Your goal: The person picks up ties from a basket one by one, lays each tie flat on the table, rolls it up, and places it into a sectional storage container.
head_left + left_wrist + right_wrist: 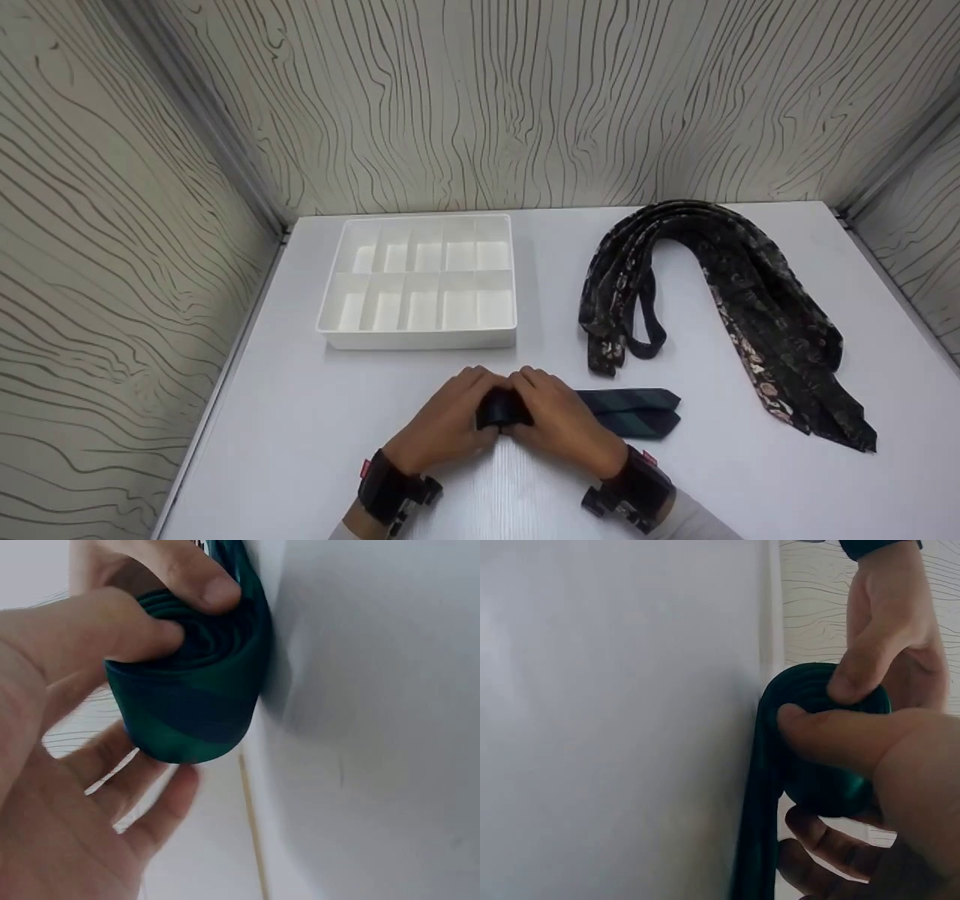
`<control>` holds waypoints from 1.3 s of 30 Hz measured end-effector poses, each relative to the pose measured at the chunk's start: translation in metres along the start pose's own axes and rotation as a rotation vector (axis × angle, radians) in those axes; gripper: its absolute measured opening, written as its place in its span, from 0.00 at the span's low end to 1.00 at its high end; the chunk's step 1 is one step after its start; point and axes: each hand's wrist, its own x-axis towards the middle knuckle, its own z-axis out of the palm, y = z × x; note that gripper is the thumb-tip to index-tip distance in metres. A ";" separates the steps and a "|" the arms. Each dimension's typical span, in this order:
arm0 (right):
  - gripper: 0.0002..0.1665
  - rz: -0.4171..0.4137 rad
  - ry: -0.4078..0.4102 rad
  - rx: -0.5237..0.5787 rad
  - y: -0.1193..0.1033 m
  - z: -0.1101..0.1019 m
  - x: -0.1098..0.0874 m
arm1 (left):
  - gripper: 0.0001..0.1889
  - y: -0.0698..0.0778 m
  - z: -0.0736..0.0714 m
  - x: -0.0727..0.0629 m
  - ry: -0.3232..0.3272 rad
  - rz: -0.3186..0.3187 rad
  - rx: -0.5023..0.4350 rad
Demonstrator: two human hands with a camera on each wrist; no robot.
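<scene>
A dark green and navy striped necktie is partly wound into a coil (501,410) at the front middle of the white table. Its two flat ends (636,412) trail off to the right on the tabletop. The left hand (448,414) holds the coil from the left, and the right hand (562,421) grips it from the right. In the left wrist view, both thumbs press on the layered side of the roll (191,709), while the left fingers spread beneath it. From the right wrist view, the unwound strip (756,840) runs away from the roll (829,784) along the table.
Beyond the hands stands a white divided box (420,339) with two rows of compartments. Several dark floral neckties (750,277) lie in an arch at the right, with a narrow dark loop (654,330) beside them. Wood-patterned panels (480,105) enclose the table's back and sides.
</scene>
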 end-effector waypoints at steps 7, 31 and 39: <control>0.36 0.028 -0.051 0.045 0.002 -0.003 -0.001 | 0.17 0.000 -0.001 0.000 0.020 0.031 0.055; 0.30 0.026 -0.053 0.084 0.004 -0.006 -0.008 | 0.25 0.002 0.002 0.001 -0.004 0.052 0.061; 0.32 0.013 -0.009 0.043 0.005 -0.006 -0.009 | 0.28 0.004 0.005 0.003 0.008 0.042 0.091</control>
